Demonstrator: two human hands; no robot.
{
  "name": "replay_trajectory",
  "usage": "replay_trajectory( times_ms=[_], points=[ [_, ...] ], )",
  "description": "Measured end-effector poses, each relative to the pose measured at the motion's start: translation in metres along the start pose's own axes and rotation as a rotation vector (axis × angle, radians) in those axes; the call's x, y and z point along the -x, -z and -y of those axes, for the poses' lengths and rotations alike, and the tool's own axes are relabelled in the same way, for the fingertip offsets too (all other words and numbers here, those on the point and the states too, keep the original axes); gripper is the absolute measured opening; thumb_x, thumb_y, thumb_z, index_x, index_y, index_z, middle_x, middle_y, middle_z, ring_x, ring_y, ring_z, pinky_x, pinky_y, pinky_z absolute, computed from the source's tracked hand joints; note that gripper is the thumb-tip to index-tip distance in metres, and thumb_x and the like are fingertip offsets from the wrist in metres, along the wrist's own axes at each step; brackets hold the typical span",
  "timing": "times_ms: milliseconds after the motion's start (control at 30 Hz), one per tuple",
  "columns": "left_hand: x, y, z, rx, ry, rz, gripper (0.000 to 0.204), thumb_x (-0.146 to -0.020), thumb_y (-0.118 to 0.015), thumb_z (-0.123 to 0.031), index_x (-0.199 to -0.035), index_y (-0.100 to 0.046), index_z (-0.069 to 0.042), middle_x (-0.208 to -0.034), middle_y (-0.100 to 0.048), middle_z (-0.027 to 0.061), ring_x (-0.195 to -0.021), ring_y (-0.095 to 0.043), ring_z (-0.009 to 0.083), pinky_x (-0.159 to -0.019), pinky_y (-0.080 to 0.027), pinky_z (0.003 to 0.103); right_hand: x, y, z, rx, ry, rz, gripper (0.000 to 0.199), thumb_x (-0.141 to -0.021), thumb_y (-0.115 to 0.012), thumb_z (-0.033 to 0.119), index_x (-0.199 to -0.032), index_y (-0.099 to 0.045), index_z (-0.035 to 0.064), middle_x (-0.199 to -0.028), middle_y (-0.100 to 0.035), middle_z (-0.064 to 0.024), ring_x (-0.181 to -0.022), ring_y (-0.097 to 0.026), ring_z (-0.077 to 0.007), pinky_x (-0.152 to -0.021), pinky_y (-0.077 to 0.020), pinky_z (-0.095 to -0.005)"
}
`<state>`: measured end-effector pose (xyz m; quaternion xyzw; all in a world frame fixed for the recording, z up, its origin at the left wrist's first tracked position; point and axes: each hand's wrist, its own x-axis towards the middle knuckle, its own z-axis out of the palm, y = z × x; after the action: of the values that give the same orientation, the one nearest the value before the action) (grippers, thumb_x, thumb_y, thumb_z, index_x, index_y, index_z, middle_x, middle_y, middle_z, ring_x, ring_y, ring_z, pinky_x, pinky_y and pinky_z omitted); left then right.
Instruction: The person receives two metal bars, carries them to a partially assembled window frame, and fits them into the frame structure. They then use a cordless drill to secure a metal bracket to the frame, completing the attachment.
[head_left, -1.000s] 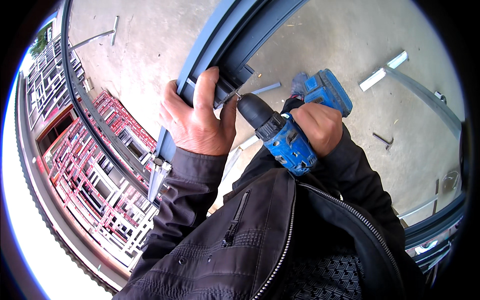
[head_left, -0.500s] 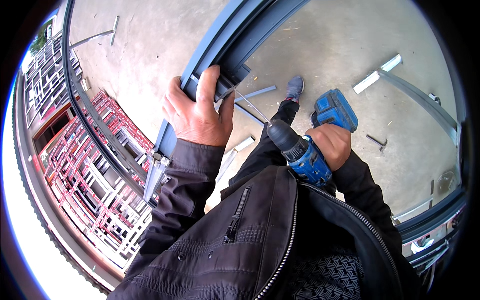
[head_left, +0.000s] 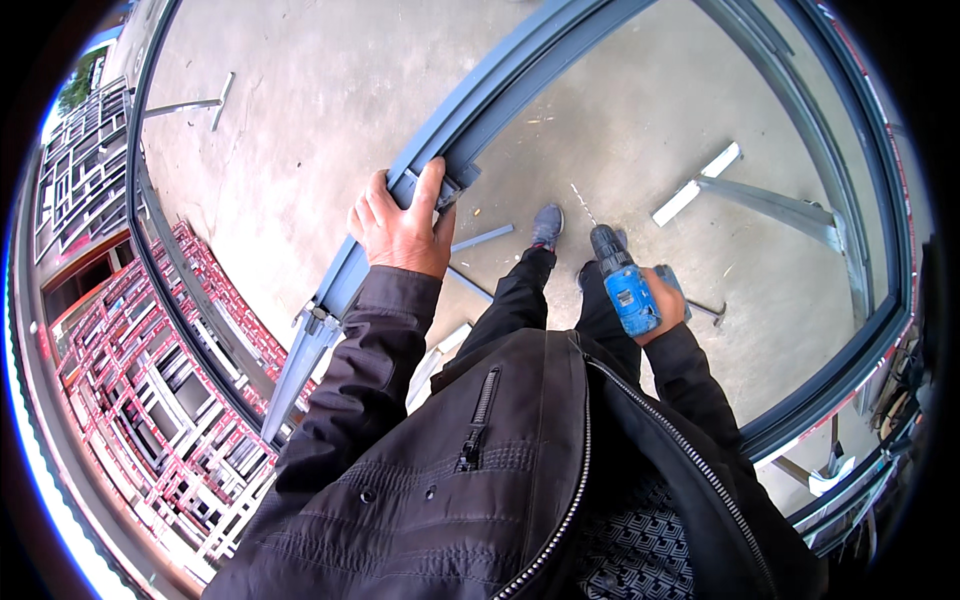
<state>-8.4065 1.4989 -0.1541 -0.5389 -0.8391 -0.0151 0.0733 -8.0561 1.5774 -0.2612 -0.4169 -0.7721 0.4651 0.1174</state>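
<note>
My left hand [head_left: 405, 232] is closed around a grey-blue metal frame bar [head_left: 515, 72]. Its fingers and thumb also press a short dark block [head_left: 452, 190] against the bar; much of that block is covered by the fingers. Off to the right, my right hand [head_left: 664, 302] grips a blue cordless drill [head_left: 630, 292] by its handle. A long thin bit [head_left: 584, 205] sticks out of the chuck, pointing away from me and slightly left. The bit's tip touches nothing and is well apart from the bar.
Metal stands hold up the frame, one with a pale T-shaped foot [head_left: 697, 185] at the right. Frames with red-and-white strips [head_left: 160, 370] are stacked at the left. A small hammer-like tool [head_left: 712, 312] lies on the concrete floor beyond the drill.
My right hand has drawn the drill away from the dark block, and the bit now points outward over the floor. The view has shifted; my left hand keeps its hold.
</note>
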Motion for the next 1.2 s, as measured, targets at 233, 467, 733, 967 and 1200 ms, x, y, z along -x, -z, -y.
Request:
replay_trajectory(
  times_ms=[233, 467, 733, 967, 1200],
  points=[
    [-0.003, 0.001, -0.001, 0.048, -0.011, -0.039, 0.071, -0.073, -0.088, -0.027, -0.138, -0.06, -0.032, -0.138, -0.048, 0.0256, -0.126, -0.051, 0.0414, -0.104, -0.038, 0.057, 0.042, -0.001, -0.055, 0.128, -0.229, -0.033, 0.036, -0.079, -0.08, 0.015, -0.111, -0.065, 0.0069, -0.086, -0.072, -0.0174, -0.082, -0.073, -0.0389, -0.075, -0.0577, -0.0417],
    [0.019, 0.008, -0.037, 0.296, -0.22, -0.122, 0.075, -0.064, -0.089, -0.021, -0.133, -0.06, -0.021, -0.145, -0.045, 0.0198, -0.14, -0.043, 0.0383, -0.116, -0.028, 0.062, 0.061, 0.011, -0.056, 0.023, -0.289, -0.129, 0.04, -0.076, -0.082, 0.017, -0.111, -0.065, 0.0081, -0.087, -0.072, -0.0193, -0.087, -0.073, -0.0417, -0.077, -0.0575, -0.0428],
    [0.085, -0.054, -0.032, 0.614, 0.199, 0.451, 0.079, -0.07, -0.088, -0.029, -0.137, -0.054, -0.005, -0.133, -0.056, 0.0252, -0.122, -0.056, 0.0435, -0.105, -0.048, 0.047, 0.085, 0.004, -0.109, 0.069, -0.327, -0.156, 0.056, -0.073, -0.087, 0.029, -0.12, -0.067, 0.0041, -0.092, -0.074, -0.0193, -0.087, -0.076, -0.0333, -0.079, -0.0579, -0.0419],
    [0.142, -0.13, 0.028, 0.543, 0.726, 0.81, 0.104, -0.065, -0.091, -0.053, -0.143, -0.046, -0.001, -0.135, -0.056, 0.0275, -0.126, -0.058, 0.0407, -0.107, -0.05, 0.044, 0.109, 0.012, -0.182, 0.038, -0.549, -0.104, 0.076, -0.067, -0.092, 0.04, -0.132, -0.066, 0.0081, -0.105, -0.076, -0.016, -0.097, -0.075, -0.0279, -0.088, -0.0569, -0.0397],
    [0.168, -0.131, 0.044, 0.616, 1.004, 0.83, 0.104, -0.064, -0.092, -0.053, -0.139, -0.047, 0.003, -0.131, -0.061, 0.0278, -0.124, -0.061, 0.0393, -0.105, -0.051, 0.043, 0.089, 0.019, -0.163, 0.09, -0.615, -0.066, 0.076, -0.067, -0.092, 0.04, -0.131, -0.067, 0.0079, -0.105, -0.076, -0.016, -0.097, -0.075, -0.028, -0.088, -0.057, -0.0397]
  ],
)
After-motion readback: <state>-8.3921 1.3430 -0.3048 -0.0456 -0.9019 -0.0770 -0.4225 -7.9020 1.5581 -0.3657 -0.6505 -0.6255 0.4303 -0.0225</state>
